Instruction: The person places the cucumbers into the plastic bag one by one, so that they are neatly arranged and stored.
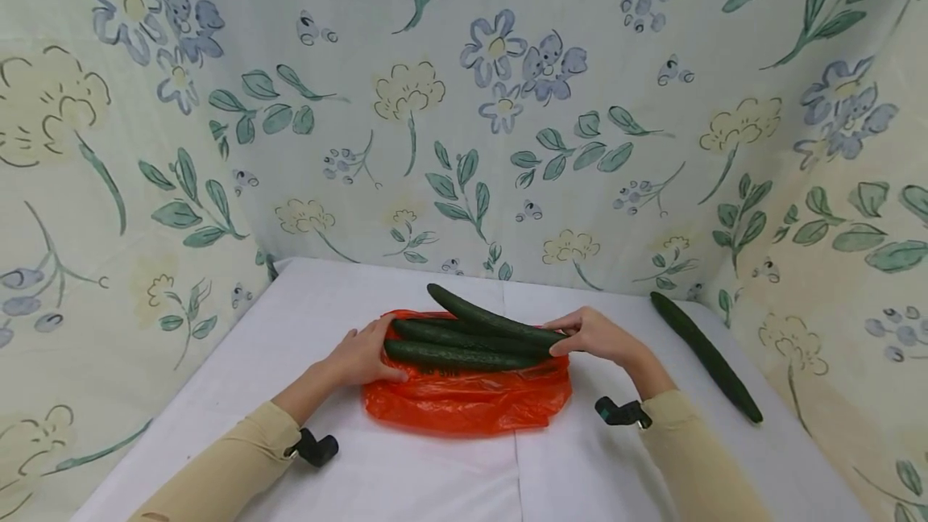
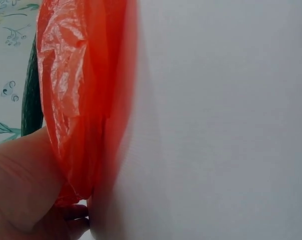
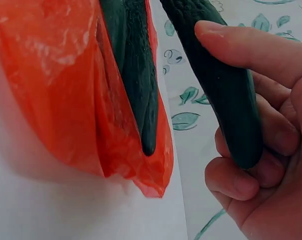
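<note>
An orange plastic bag [image 1: 464, 405] lies flat on the white table [image 1: 435, 478]. Two dark green cucumbers [image 1: 449, 357] lie lengthwise on it, and a third cucumber [image 1: 486, 316] lies slanted over them. My right hand [image 1: 561, 342] grips that top cucumber's right end; in the right wrist view its thumb and curled fingers [image 3: 231, 180] wrap the cucumber [image 3: 216, 75] beside the bag [image 3: 50, 75]. My left hand [image 1: 366, 353] holds the bag's left edge by the cucumber ends. The left wrist view shows the palm [image 2: 20, 190] against the crumpled bag [image 2: 75, 100].
A fourth long cucumber [image 1: 706, 357] lies loose on the table at the right, near the flowered backdrop [image 1: 464, 143] that closes in the back and both sides. Bare white cloth stretches in front of the bag.
</note>
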A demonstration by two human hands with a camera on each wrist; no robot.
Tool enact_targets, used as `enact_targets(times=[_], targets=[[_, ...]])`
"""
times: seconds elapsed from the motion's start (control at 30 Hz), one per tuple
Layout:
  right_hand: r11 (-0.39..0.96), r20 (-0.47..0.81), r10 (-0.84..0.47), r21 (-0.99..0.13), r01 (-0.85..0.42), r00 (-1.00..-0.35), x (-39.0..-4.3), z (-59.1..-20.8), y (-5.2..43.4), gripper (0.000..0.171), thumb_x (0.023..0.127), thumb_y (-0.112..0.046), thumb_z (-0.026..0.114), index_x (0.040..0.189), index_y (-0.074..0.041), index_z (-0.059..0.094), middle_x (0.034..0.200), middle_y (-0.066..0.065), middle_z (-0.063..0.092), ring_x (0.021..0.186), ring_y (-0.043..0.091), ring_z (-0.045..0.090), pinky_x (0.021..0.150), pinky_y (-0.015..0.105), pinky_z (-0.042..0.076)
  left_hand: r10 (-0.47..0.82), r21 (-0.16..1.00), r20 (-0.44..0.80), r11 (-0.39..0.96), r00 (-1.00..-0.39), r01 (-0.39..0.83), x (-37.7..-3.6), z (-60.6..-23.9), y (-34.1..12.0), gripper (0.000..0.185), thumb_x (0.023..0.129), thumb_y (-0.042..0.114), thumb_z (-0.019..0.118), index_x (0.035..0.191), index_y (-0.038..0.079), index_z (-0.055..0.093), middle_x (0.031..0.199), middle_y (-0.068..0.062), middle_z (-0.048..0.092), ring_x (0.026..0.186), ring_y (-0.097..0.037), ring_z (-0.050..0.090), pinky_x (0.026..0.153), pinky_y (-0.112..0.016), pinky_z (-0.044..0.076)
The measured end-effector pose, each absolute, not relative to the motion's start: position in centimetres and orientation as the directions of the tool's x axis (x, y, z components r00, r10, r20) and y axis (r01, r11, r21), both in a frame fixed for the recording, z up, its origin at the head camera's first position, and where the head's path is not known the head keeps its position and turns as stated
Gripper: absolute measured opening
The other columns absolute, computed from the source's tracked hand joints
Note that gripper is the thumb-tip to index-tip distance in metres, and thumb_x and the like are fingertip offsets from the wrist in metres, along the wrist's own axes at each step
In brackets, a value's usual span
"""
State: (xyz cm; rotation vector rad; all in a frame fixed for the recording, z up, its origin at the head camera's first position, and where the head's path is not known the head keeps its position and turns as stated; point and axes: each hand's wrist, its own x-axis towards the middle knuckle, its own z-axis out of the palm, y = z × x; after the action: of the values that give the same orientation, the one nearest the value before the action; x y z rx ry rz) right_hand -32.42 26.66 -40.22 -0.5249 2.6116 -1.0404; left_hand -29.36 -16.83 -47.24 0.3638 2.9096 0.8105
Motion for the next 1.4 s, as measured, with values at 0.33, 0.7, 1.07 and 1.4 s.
enact_targets(times=[0.33,0.7,1.07,1.4], targets=[[0.659,-0.169,-0.550,-0.689,-0.301,-0.818,-33.8,-40.2,24.1,0.038,0.087,-0.021,0.079,0.124,-0.018,0.074,0.116,0.004,0.075,0.096,0.018,0.070,0.091,0.039,0.059,0.251,0.517,-0.049,0.834,-0.967,0.191,-29.3,-47.1,-16.8,0.118,0.070,0.054,0.087,0.158,0.011,0.023,0.155,-0.014,0.044,0.144,-0.034,0.038,0.120,-0.068,0.015],[0.748,-0.215,-0.523,-0.579,-0.323,-0.825,-35.3,-40.4,23.7,0.038,0.088,-0.014,0.077,0.126,-0.020,0.073,0.114,0.001,0.075,0.090,0.017,0.067,0.090,0.039,0.059,0.258,0.528,-0.038,0.826,-0.965,0.200,-29.2,-47.0,-16.7,0.117,0.069,0.052,0.088,0.157,0.010,0.024,0.151,-0.016,0.047,0.142,-0.036,0.041,0.119,-0.068,0.015],[0.798,-0.160,-0.477,-0.491,-0.349,-0.864,-35.0,-39.9,22.2,0.036,0.093,-0.003,0.068,0.124,-0.018,0.073,0.111,0.001,0.073,0.089,0.019,0.061,0.082,0.033,0.058,0.262,0.525,-0.035,0.826,-0.964,0.205,-29.1,-47.0,-16.8,0.117,0.070,0.054,0.088,0.157,0.009,0.024,0.153,-0.017,0.045,0.143,-0.036,0.040,0.119,-0.069,0.015],[0.833,-0.099,-0.413,-0.442,-0.332,-0.905,-34.5,-40.8,20.3,0.041,0.087,-0.021,0.080,0.126,-0.016,0.072,0.121,0.005,0.071,0.099,0.020,0.062,0.095,0.045,0.056,0.258,0.514,-0.034,0.833,-0.966,0.205,-29.1,-47.1,-16.7,0.117,0.069,0.054,0.088,0.157,0.008,0.024,0.152,-0.017,0.046,0.141,-0.036,0.041,0.118,-0.069,0.017]])
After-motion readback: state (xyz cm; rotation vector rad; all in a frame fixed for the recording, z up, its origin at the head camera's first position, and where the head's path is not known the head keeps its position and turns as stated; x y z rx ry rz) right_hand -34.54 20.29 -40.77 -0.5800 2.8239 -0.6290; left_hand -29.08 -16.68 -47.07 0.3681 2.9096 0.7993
